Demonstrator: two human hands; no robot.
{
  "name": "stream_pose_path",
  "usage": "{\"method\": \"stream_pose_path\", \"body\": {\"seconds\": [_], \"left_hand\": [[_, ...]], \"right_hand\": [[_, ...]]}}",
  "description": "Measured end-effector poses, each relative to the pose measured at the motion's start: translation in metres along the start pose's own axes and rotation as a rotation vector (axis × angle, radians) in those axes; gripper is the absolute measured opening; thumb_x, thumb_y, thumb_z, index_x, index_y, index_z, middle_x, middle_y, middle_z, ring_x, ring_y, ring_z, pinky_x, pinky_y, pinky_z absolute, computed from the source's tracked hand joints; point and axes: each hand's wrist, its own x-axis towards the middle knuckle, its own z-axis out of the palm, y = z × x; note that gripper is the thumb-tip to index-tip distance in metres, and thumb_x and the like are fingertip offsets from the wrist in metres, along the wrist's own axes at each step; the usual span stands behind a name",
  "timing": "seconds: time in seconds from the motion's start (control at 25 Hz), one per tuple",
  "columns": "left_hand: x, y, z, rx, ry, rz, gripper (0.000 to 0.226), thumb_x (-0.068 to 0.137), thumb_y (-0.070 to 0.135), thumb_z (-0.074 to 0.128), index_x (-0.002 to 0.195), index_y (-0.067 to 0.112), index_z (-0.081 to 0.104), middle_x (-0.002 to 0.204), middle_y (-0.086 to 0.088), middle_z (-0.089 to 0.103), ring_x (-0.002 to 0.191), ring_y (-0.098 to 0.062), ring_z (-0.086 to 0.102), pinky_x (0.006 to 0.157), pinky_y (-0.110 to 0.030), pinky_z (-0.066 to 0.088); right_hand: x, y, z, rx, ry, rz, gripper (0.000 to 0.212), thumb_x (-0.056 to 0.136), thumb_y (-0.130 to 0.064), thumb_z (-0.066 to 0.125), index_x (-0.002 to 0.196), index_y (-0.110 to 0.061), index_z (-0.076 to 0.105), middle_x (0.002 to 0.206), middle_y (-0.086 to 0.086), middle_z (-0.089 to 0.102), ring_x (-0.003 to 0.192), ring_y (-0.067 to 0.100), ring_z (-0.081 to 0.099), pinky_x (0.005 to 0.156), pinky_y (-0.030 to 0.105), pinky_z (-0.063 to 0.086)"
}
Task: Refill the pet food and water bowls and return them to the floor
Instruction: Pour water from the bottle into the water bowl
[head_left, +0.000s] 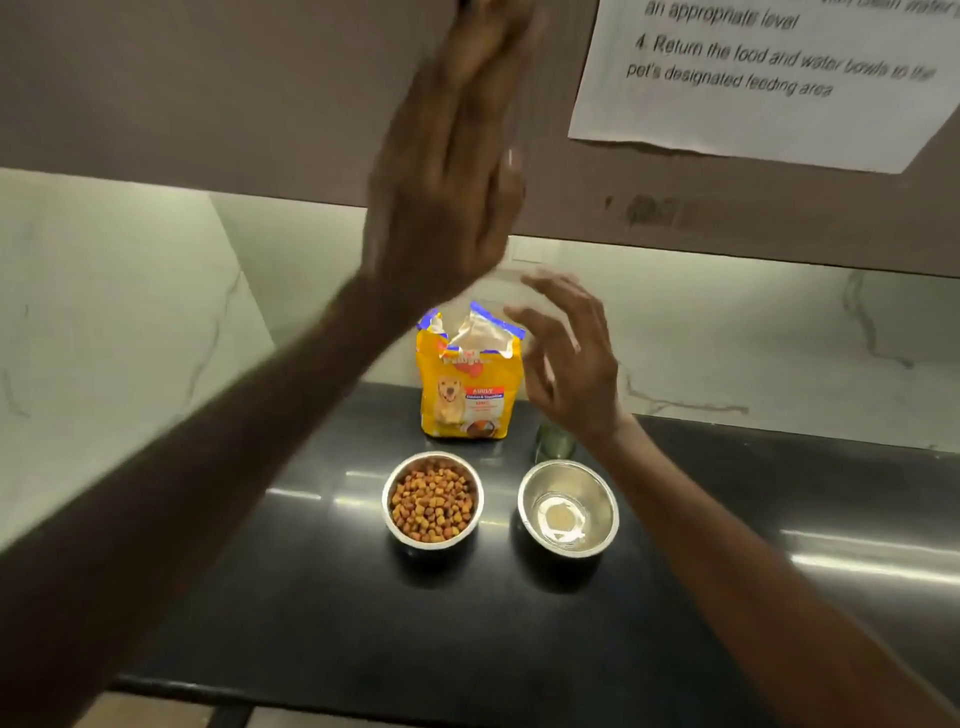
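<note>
Two steel bowls stand side by side on the black counter (322, 597). The left bowl (432, 500) is full of brown kibble. The right bowl (568, 508) holds clear water. Behind them an opened yellow dog food bag (470, 387) stands upright against the wall. My left hand (447, 176) is raised high and blurred in front of the upper cabinet, fingers stretched, holding nothing. My right hand (569, 358) hovers open just right of the bag's top, fingers spread, not touching it. A small glass (555, 444) stands partly hidden under my right wrist.
A brown upper cabinet (208, 93) hangs over the counter, with a printed instruction sheet (769, 78) stuck to it at the right. White marble wall (130, 312) runs behind and to the left. The counter's front edge lies near the bottom.
</note>
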Motion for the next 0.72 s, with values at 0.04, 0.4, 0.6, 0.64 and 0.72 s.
{"method": "stream_pose_path", "body": {"seconds": [0.04, 0.4, 0.6, 0.64, 0.72], "left_hand": [[-0.025, 0.012, 0.003, -0.062, -0.103, -0.003, 0.049, 0.093, -0.003, 0.063, 0.141, -0.014, 0.056, 0.147, -0.035, 0.057, 0.142, -0.042, 0.048, 0.123, -0.044, 0.041], [-0.314, 0.1, 0.071, 0.06, -0.83, -0.849, 0.053, 0.098, 0.012, 0.063, 0.148, 0.002, 0.052, 0.148, -0.015, 0.056, 0.139, -0.03, 0.056, 0.116, -0.041, 0.048], [-0.38, 0.13, 0.08, 0.224, -0.862, -1.613, 0.036, 0.099, 0.029, 0.066, 0.115, -0.003, 0.069, 0.113, -0.02, 0.071, 0.111, -0.034, 0.066, 0.101, -0.043, 0.048], [-0.383, 0.137, 0.08, 0.195, -0.846, -1.723, 0.032, 0.099, 0.03, 0.064, 0.099, -0.001, 0.073, 0.1, -0.019, 0.075, 0.1, -0.031, 0.069, 0.096, -0.043, 0.051], [-0.385, 0.153, 0.079, 0.122, -0.795, -1.9, 0.032, 0.098, 0.026, 0.061, 0.076, 0.008, 0.073, 0.087, -0.017, 0.078, 0.085, -0.025, 0.068, 0.091, -0.043, 0.056]], "right_hand": [[-0.029, 0.019, 0.001, 0.005, -0.062, 0.052, 0.038, 0.092, 0.012, 0.058, 0.124, -0.005, 0.069, 0.138, 0.029, 0.065, 0.135, 0.04, 0.057, 0.119, 0.047, 0.045], [-0.207, 0.151, -0.001, 0.05, -0.524, 0.924, 0.082, 0.09, -0.043, 0.083, 0.156, -0.012, 0.045, 0.159, 0.01, 0.047, 0.148, 0.027, 0.046, 0.122, 0.048, 0.043], [-0.224, 0.17, 0.014, 0.221, -0.728, 1.071, 0.086, 0.08, -0.047, 0.091, 0.15, -0.017, 0.051, 0.147, 0.007, 0.064, 0.135, 0.027, 0.059, 0.108, 0.035, 0.047], [-0.224, 0.172, 0.018, 0.245, -0.732, 1.053, 0.079, 0.08, -0.046, 0.091, 0.144, -0.018, 0.055, 0.141, 0.006, 0.068, 0.128, 0.025, 0.063, 0.105, 0.036, 0.05], [-0.223, 0.176, 0.023, 0.298, -0.738, 1.042, 0.07, 0.084, -0.041, 0.088, 0.142, -0.018, 0.056, 0.137, 0.006, 0.07, 0.124, 0.023, 0.065, 0.105, 0.038, 0.053]]}}
